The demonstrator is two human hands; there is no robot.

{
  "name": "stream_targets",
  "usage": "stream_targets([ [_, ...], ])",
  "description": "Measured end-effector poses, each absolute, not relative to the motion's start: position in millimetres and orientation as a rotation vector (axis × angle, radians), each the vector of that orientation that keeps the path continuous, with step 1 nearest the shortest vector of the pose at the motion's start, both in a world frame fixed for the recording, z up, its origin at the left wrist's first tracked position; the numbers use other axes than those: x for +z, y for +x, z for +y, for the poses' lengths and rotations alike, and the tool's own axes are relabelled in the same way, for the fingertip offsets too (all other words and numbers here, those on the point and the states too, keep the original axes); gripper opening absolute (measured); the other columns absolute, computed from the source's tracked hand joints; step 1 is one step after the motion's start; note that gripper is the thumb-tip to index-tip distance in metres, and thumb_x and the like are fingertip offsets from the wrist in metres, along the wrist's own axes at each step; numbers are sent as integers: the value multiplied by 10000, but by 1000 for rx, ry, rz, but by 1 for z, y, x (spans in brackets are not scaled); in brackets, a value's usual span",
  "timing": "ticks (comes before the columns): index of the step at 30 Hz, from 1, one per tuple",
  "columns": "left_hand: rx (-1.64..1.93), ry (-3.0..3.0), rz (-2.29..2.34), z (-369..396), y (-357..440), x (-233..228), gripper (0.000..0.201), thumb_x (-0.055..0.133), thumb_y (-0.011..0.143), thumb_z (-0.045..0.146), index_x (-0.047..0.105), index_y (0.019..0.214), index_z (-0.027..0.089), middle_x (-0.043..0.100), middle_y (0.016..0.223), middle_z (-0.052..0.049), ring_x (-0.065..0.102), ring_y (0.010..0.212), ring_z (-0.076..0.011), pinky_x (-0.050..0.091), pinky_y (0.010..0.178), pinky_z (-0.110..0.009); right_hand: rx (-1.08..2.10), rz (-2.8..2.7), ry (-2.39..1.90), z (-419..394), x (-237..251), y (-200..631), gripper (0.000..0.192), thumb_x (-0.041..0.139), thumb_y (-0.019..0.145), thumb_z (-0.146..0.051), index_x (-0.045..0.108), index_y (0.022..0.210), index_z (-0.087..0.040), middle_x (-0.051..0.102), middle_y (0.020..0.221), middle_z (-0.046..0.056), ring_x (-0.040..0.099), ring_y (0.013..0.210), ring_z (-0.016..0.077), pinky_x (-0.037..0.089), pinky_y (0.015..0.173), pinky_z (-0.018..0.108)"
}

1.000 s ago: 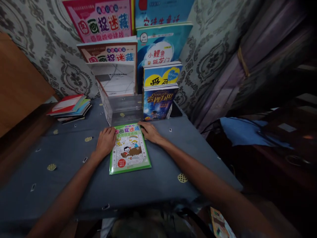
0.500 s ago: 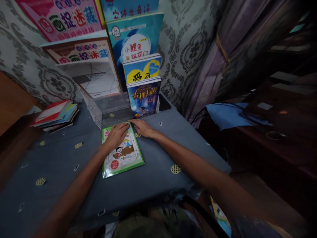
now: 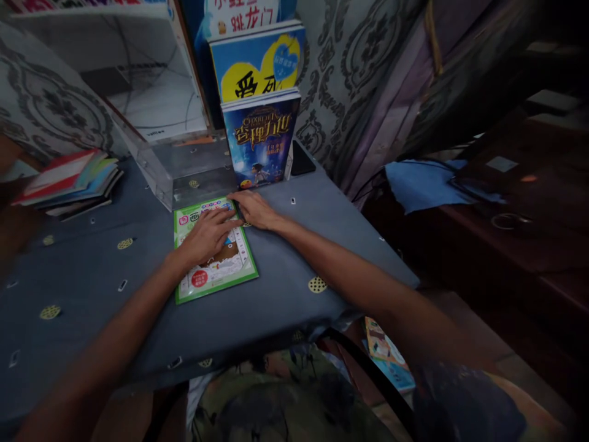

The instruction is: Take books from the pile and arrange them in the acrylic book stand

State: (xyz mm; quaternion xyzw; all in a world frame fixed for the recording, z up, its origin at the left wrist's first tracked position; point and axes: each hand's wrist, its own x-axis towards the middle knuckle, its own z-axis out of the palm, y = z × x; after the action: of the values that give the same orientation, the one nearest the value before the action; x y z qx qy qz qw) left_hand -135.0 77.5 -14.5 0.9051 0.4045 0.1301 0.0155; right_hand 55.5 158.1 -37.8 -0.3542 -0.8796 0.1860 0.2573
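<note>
A green-bordered picture book (image 3: 216, 273) lies flat on the dark grey tablecloth, its cover facing up. My left hand (image 3: 210, 232) rests flat across the upper middle of that cover, fingers stretched toward the right edge. At the book's top right corner, my right hand (image 3: 254, 210) touches the edge with its fingertips, fingers extended. Just behind the book stands a clear acrylic rack (image 3: 161, 178), its lower left tier showing bare plastic. A dark blue book with gold lettering (image 3: 262, 144) stands upright in the rack's right front slot.
Behind the blue book stands a blue and yellow book (image 3: 257, 64). A pile of thin books (image 3: 73, 178) lies at the table's left. A black phone-like slab (image 3: 301, 159) lies right of the rack. More books (image 3: 391, 356) sit low beyond the table's front edge.
The view has tilted downward, so the rack and books sit higher in it. My left hand has slid slightly down the cover, uncovering more of the title; my right hand stays at the corner.
</note>
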Motion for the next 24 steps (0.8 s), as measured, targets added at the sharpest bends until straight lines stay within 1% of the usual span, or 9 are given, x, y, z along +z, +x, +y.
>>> stream_targets([
  [3, 342, 2816, 1260, 70, -127, -11, 455, 412, 930, 150, 653, 1305, 242, 603, 1393, -96, 494, 1336, -297, 366, 1122, -546, 491, -2404, -976, 157, -34, 55, 486, 409, 902, -55, 616, 1336, -129, 664, 1329, 111, 581, 1241, 256, 420, 1072, 398],
  [6, 342, 2807, 1256, 60, -125, -6, 410, 420, 925, 159, 674, 1240, 223, 624, 1349, -99, 536, 1284, -284, 393, 1112, -519, 468, -2399, -1004, 151, -29, 55, 466, 402, 897, -47, 651, 1285, -117, 692, 1267, 125, 602, 1178, 263, 440, 1034, 390],
  [10, 348, 2867, 1181, 35, -131, 6, 307, 420, 943, 223, 702, 1063, 202, 675, 1220, -104, 616, 1132, -263, 472, 1019, -446, 432, -2366, -964, 133, -24, 56, 385, 440, 898, -74, 697, 1182, -116, 722, 1153, 123, 617, 1075, 250, 449, 1001, 379],
  [12, 331, 2881, 1164, 19, -134, 12, 269, 434, 951, 264, 694, 977, 199, 697, 1133, -101, 635, 1055, -254, 499, 955, -411, 474, -2359, -908, 124, -23, 60, 356, 462, 900, -83, 710, 1152, -130, 732, 1110, 108, 620, 1057, 242, 455, 992, 379],
  [14, 281, 2849, 1267, 7, -133, 18, 249, 450, 963, 299, 677, 927, 205, 706, 1002, -83, 643, 966, -239, 514, 883, -377, 561, -2348, -845, 119, -23, 65, 343, 479, 895, -74, 721, 1127, -145, 742, 1091, 93, 627, 1049, 233, 456, 995, 384],
  [16, 192, 2791, 1508, 3, -126, 22, 226, 475, 971, 326, 666, 945, 207, 696, 950, -75, 640, 943, -240, 518, 825, -355, 700, -2305, -794, 118, -24, 71, 355, 482, 880, -44, 725, 1114, -154, 751, 1077, 79, 647, 1019, 212, 468, 981, 374],
  [19, -13, 2687, 1909, 9, -110, 28, 241, 527, 964, 367, 652, 1056, 181, 678, 1102, -117, 622, 1067, -288, 522, 791, -357, 937, -2163, -765, 122, -25, 78, 410, 457, 864, -5, 710, 1152, -152, 761, 1043, 66, 679, 959, 178, 502, 919, 335],
  [21, -149, 2623, 2050, 16, -98, 32, 295, 541, 962, 392, 644, 1099, 152, 660, 1160, -147, 607, 1120, -311, 526, 790, -364, 1030, -2071, -764, 124, -26, 79, 446, 451, 854, 6, 692, 1193, -155, 767, 1030, 62, 687, 934, 170, 512, 899, 331],
  [24, -278, 2592, 2113, 24, -86, 35, 315, 512, 976, 381, 654, 1090, 124, 675, 1128, -163, 619, 1108, -319, 524, 792, -369, 1076, -2003, -766, 125, -27, 79, 496, 457, 836, 20, 658, 1250, -163, 769, 1055, 68, 688, 929, 168, 515, 898, 344],
])
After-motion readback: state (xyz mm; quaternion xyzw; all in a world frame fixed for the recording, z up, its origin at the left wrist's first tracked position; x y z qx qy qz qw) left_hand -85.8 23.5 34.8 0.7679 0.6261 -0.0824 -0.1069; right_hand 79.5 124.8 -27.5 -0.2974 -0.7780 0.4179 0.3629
